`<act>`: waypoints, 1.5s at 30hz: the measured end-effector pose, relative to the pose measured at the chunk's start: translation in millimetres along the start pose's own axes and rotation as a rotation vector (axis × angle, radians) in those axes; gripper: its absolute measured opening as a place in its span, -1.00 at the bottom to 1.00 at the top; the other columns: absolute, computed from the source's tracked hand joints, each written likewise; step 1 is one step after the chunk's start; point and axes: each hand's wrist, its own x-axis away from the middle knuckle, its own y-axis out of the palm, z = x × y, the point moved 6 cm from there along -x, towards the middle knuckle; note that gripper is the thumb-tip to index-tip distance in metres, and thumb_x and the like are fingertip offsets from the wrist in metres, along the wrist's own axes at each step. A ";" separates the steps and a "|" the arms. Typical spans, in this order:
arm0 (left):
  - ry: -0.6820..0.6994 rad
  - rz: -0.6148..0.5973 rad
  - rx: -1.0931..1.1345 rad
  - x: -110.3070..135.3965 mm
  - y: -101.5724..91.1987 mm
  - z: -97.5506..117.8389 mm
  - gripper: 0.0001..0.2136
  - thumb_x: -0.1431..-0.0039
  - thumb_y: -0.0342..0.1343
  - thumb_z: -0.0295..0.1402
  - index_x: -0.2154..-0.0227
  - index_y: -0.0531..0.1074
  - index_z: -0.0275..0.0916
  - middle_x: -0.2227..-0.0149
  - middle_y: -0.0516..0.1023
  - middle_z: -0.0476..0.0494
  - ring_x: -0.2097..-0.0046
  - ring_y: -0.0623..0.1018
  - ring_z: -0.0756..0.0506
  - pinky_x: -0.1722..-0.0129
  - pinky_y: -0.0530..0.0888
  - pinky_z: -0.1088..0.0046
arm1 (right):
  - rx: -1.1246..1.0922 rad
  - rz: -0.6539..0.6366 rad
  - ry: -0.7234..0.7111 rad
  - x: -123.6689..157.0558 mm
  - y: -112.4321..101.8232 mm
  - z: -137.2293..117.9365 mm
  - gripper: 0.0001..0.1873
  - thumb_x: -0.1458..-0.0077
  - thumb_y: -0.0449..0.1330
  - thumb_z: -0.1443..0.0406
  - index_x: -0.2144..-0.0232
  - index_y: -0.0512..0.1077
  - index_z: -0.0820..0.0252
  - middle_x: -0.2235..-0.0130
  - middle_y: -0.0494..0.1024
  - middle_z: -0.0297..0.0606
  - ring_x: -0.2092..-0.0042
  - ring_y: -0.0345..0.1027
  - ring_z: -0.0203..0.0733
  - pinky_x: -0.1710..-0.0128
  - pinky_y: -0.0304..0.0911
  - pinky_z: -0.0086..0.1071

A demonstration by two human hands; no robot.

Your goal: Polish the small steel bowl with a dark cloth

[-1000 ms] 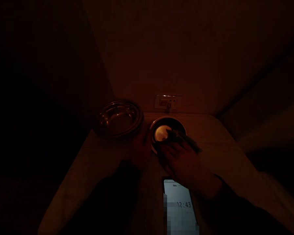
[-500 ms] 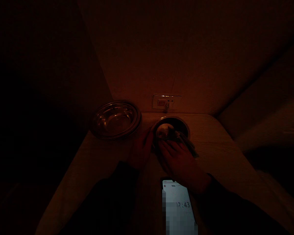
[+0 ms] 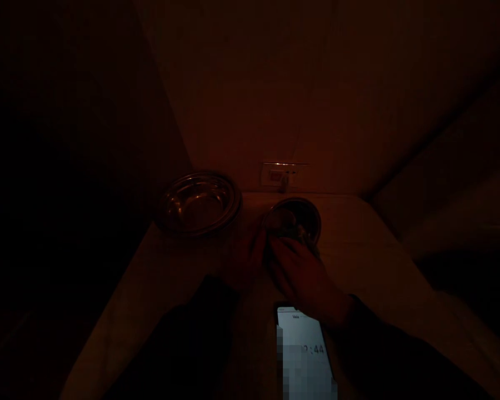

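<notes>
The scene is very dark. A small steel bowl (image 3: 306,214) stands on a pale tabletop (image 3: 370,261) near the wall. My left hand (image 3: 250,255) is curled against the bowl's left rim. My right hand (image 3: 300,269) reaches into the bowl from the front, its fingers closed on something dark, perhaps a cloth, which I cannot make out. The inside of the bowl is mostly hidden by my fingers.
A larger shallow steel bowl (image 3: 198,203) sits to the left at the table's back corner. A wall socket plate (image 3: 283,174) is behind the bowls. A lit phone (image 3: 304,350) showing a timer lies near the front edge.
The bright spot inside the small bowl has gone dark as my right hand moved further in. My left hand shifted closer to the rim. The phone timer went from 43 to 44.
</notes>
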 end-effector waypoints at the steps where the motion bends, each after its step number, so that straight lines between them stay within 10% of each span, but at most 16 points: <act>1: -0.007 0.004 -0.008 0.4 -0.8 -0.1 -0.59 -0.28 -0.22 -0.24 -0.13 0.23 -0.19 -0.14 0.37 -0.13 -0.13 0.38 -0.06 -0.10 0.33 0.39 | -0.011 0.006 -0.015 0.0 -0.8 -0.8 -0.51 -0.25 -0.11 0.33 -0.16 0.12 0.56 -0.13 0.30 0.06 -0.12 0.11 0.02 -0.10 0.16 -0.10; 21: -0.126 0.126 -0.069 0.9 -8.6 -8.0 -0.63 -0.24 -0.15 -0.24 0.03 0.39 -0.29 0.20 0.60 -0.18 0.20 0.57 -0.09 0.20 0.46 0.42 | 0.184 -0.182 0.032 -0.4 -11.8 1.7 -0.58 -0.16 0.03 0.26 -0.04 0.31 0.33 0.04 0.49 -0.06 0.04 0.28 0.09 0.07 0.12 0.01; 32: -0.060 0.051 0.010 -1.2 -3.7 0.6 -0.67 -0.23 -0.14 -0.26 0.07 0.42 -0.26 0.13 0.58 -0.13 0.12 0.54 -0.07 0.11 0.43 0.44 | 0.060 -0.023 0.002 -3.5 -3.7 -2.6 -0.50 -0.25 -0.09 0.30 -0.17 0.10 0.49 -0.16 0.27 0.04 -0.13 0.11 0.03 -0.04 0.13 -0.06; 45: -0.128 0.150 -0.036 -3.0 -8.9 -4.8 -0.67 -0.22 -0.13 -0.30 0.08 0.43 -0.30 0.12 0.57 -0.18 0.10 0.53 -0.11 0.09 0.42 0.40 | 0.155 -0.129 0.025 -1.1 -9.8 -4.2 -0.58 -0.20 -0.02 0.25 -0.07 0.27 0.35 0.06 0.48 -0.04 0.03 0.25 0.05 0.04 0.09 -0.04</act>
